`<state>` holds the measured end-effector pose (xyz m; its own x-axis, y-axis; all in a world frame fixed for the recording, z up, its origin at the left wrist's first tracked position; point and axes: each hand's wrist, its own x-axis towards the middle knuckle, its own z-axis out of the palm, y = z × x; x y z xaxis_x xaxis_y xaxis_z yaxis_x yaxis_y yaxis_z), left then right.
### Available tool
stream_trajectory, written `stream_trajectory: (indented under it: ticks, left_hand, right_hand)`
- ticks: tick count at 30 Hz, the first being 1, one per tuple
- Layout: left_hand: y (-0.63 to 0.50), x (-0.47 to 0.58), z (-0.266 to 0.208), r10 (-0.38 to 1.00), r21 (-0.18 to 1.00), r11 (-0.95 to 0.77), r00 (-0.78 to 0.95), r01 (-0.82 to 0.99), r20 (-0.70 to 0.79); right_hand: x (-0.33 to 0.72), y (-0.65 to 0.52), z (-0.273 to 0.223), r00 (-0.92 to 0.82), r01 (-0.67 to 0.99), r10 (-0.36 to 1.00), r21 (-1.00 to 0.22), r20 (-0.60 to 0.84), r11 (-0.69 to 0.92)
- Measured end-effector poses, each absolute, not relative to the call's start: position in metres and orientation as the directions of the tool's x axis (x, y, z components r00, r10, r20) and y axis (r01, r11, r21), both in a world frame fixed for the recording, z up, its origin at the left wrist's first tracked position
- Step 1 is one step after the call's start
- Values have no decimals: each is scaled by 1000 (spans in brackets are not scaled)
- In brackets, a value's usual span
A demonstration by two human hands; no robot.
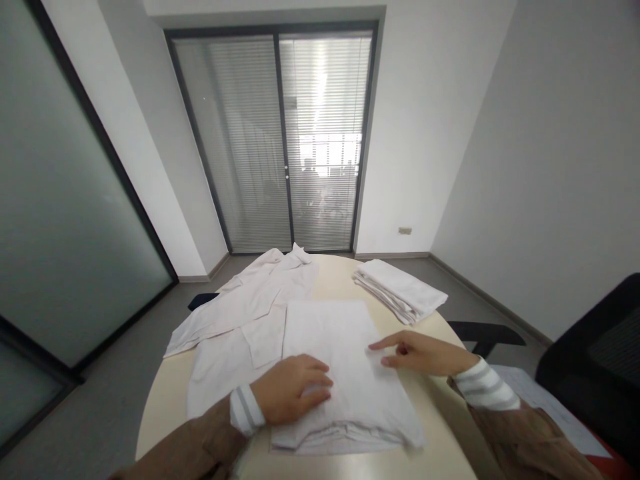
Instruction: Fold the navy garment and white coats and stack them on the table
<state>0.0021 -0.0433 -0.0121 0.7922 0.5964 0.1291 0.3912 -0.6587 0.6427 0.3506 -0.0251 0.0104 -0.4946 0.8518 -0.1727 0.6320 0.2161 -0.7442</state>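
Note:
A white garment point(345, 333), folded into a flat rectangle, lies before me on the round table. My left hand point(295, 390) rests on its left part, palm down with the fingers spread. Above its right edge is my right hand point(425, 353), index finger stretched out and thumb apart, the other fingers curled. The index fingertip is at the cloth; I cannot tell whether it presses on it. To the left, a white shirt-like garment point(240, 300) lies spread out with its collar at the far end, partly beside and under the folded one.
A folded white stack of cloth point(400, 287) sits at the table's point(335, 273) back right edge. A black office chair point(600, 353) stands at right, with papers point(530, 387) on its seat. Behind are a glass door point(285, 147) with blinds and white walls.

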Motion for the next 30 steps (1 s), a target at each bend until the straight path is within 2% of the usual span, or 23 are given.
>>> stream_trajectory:
  ticks: [2,4,6,8,10,13,21,25,30]
  left_hand:
    - [-10,3,-12,738,655,-611,619,444,269]
    - [29,0,-20,853,690,-521,341,502,396]
    - [64,-6,-34,908,757,-414,163,506,387]
    - [88,-14,-51,958,834,-283,106,473,265]
    - [101,-21,-64,977,898,-214,102,385,189]
    - [104,-25,-72,976,937,-208,123,281,180]
    - [105,-21,-73,965,921,-253,7,296,263]
    - [106,-19,-75,966,955,-258,28,150,256]
    - [100,-13,-67,990,993,-114,74,-37,117]
  right_hand:
    - [354,2,2,-383,621,923,-747,-26,237]
    - [354,30,-16,-208,662,974,-720,91,208]
    - [352,54,-38,-39,703,983,-695,178,153]
    - [349,70,-58,-11,660,982,-736,191,151]
    - [346,80,-72,-64,573,978,-795,199,200]
    - [343,90,-81,-136,479,966,-839,219,257]
    - [330,99,-80,-188,318,948,-897,258,308]
    - [328,97,-76,-175,251,957,-929,234,273]
    - [329,98,-76,-136,186,979,-966,153,177]
